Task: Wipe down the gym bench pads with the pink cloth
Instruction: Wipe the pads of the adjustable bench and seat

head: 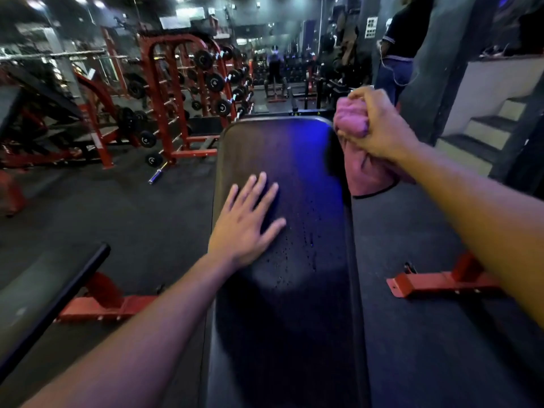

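Drops of water sit on the bench pad, so the wiping is not done. Your left hand lies flat on the pad with its fingers spread wide. Your right hand holds the pink cloth in a tight fist, up in the air by the pad's far right corner. The cloth hangs down and does not touch the pad. Next, I think you should bring the cloth down onto the wet part and rub.
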`<control>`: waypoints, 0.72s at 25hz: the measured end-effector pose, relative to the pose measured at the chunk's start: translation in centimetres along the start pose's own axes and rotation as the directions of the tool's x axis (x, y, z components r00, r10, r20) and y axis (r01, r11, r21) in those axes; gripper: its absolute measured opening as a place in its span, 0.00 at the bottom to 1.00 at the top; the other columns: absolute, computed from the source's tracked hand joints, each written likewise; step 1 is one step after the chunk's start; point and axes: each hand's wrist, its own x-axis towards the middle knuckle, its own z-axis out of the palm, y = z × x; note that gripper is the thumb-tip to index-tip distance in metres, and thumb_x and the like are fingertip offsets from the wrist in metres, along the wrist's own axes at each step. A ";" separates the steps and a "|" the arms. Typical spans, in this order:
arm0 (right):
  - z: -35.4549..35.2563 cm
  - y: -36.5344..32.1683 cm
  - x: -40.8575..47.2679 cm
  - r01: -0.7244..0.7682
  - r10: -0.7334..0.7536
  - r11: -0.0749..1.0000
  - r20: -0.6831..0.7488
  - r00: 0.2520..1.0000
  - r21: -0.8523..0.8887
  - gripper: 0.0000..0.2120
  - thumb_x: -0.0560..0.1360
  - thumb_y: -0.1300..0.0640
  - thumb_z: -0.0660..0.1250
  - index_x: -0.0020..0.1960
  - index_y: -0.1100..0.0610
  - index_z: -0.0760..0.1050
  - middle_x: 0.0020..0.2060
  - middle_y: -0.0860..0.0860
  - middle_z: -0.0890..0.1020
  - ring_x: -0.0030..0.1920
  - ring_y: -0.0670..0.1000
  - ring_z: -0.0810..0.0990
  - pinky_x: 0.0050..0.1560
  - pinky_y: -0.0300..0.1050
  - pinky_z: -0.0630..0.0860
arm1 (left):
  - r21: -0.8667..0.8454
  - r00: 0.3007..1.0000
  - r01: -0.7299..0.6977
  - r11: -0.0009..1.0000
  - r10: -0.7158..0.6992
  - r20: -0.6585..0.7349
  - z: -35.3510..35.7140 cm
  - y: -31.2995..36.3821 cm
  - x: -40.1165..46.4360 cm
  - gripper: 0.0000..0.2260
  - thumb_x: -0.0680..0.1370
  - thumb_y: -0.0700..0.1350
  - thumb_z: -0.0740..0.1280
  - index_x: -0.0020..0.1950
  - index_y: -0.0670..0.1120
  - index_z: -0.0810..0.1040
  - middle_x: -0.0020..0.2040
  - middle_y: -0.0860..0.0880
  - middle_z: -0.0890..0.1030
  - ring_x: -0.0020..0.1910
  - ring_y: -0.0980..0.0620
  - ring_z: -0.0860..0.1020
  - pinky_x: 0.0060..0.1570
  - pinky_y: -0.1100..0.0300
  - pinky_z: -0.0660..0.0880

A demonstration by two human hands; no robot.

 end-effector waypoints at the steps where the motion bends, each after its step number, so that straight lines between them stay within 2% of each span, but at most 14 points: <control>1: -0.5 -0.1 2.1 0.001 -0.001 1.000 0.000 1.000 -0.010 0.32 0.71 0.50 0.79 0.69 0.58 0.71 0.60 0.61 0.77 0.57 0.59 0.79 0.61 0.51 0.76 | 0.027 1.000 -0.022 0.999 0.022 0.003 0.3 0.1 -1.0 0.31 0.84 0.64 0.53 0.84 0.51 0.63 0.85 0.49 0.58 0.84 0.49 0.55 0.82 0.44 0.52; 2: -0.4 -0.7 4.0 0.032 -0.031 0.999 0.039 0.999 -0.030 0.31 0.71 0.46 0.79 0.68 0.56 0.73 0.58 0.58 0.80 0.57 0.57 0.80 0.62 0.50 0.76 | 0.047 1.000 -0.024 0.999 0.024 -0.006 0.3 0.2 -1.3 0.30 0.84 0.64 0.53 0.84 0.52 0.62 0.85 0.50 0.58 0.84 0.50 0.55 0.82 0.45 0.52; 4: 1.8 -1.7 7.6 0.089 -0.078 0.995 0.219 0.973 -0.038 0.23 0.71 0.36 0.73 0.60 0.47 0.78 0.55 0.50 0.83 0.57 0.54 0.81 0.65 0.51 0.76 | 0.066 1.000 -0.010 0.998 0.011 -0.029 0.4 0.0 -0.9 0.29 0.85 0.63 0.53 0.84 0.52 0.62 0.85 0.50 0.58 0.84 0.51 0.55 0.82 0.44 0.53; 6: 4.6 -2.0 10.7 0.087 -0.063 0.995 0.346 0.936 -0.054 0.16 0.72 0.34 0.71 0.54 0.42 0.81 0.54 0.46 0.84 0.59 0.52 0.81 0.67 0.52 0.74 | 0.060 0.999 -0.019 0.998 0.022 -0.046 0.9 -0.4 -0.7 0.28 0.85 0.62 0.54 0.83 0.51 0.64 0.85 0.50 0.59 0.84 0.51 0.55 0.82 0.44 0.53; 7: 5.8 -2.0 12.3 0.075 -0.051 0.996 0.390 0.919 -0.047 0.17 0.71 0.32 0.70 0.53 0.41 0.81 0.54 0.46 0.85 0.60 0.52 0.82 0.68 0.52 0.74 | 0.061 0.998 -0.025 0.998 0.029 -0.061 1.1 -0.5 -0.8 0.28 0.85 0.61 0.54 0.83 0.51 0.64 0.84 0.50 0.59 0.84 0.51 0.55 0.82 0.45 0.53; 9: 7.4 -4.0 14.4 0.171 -0.129 0.983 0.417 0.900 -0.067 0.28 0.65 0.24 0.68 0.55 0.41 0.81 0.54 0.47 0.85 0.59 0.52 0.82 0.68 0.53 0.74 | 0.061 0.996 -0.036 0.998 0.041 -0.080 1.2 -0.4 -1.2 0.28 0.85 0.61 0.54 0.83 0.51 0.64 0.84 0.50 0.60 0.84 0.51 0.55 0.82 0.46 0.52; 10: 8.1 -5.7 14.9 0.243 -0.174 0.965 0.451 0.875 -0.098 0.28 0.66 0.24 0.66 0.57 0.41 0.80 0.54 0.46 0.85 0.57 0.52 0.82 0.66 0.51 0.75 | 0.056 0.995 -0.042 0.998 0.047 -0.088 1.1 -0.3 -1.2 0.28 0.85 0.61 0.55 0.83 0.51 0.65 0.84 0.50 0.60 0.84 0.51 0.55 0.82 0.46 0.52; 13: 11.3 -11.8 14.6 0.463 -0.339 0.866 0.461 0.820 -0.187 0.13 0.77 0.34 0.63 0.53 0.42 0.73 0.47 0.45 0.78 0.49 0.52 0.76 0.52 0.47 0.69 | 0.051 0.995 -0.043 0.998 0.048 -0.086 1.1 -0.4 -1.1 0.28 0.85 0.60 0.55 0.83 0.51 0.65 0.84 0.49 0.61 0.84 0.51 0.56 0.82 0.45 0.53; 15: 12.6 -13.5 13.9 0.531 -0.412 0.822 0.428 0.804 -0.207 0.16 0.78 0.34 0.62 0.54 0.45 0.72 0.48 0.47 0.78 0.48 0.53 0.75 0.49 0.49 0.70 | 0.048 0.995 -0.045 0.998 0.050 -0.090 1.1 -0.5 -1.2 0.27 0.85 0.59 0.56 0.82 0.50 0.66 0.84 0.49 0.61 0.84 0.51 0.57 0.81 0.44 0.55; 18: 10.7 -10.5 13.8 0.532 -0.429 0.830 0.419 0.800 -0.166 0.20 0.77 0.33 0.63 0.60 0.45 0.73 0.51 0.50 0.82 0.49 0.55 0.79 0.52 0.52 0.76 | 0.030 0.995 -0.046 0.998 0.049 -0.091 1.0 -0.6 -1.3 0.27 0.85 0.58 0.57 0.82 0.50 0.66 0.84 0.49 0.62 0.83 0.51 0.57 0.81 0.44 0.56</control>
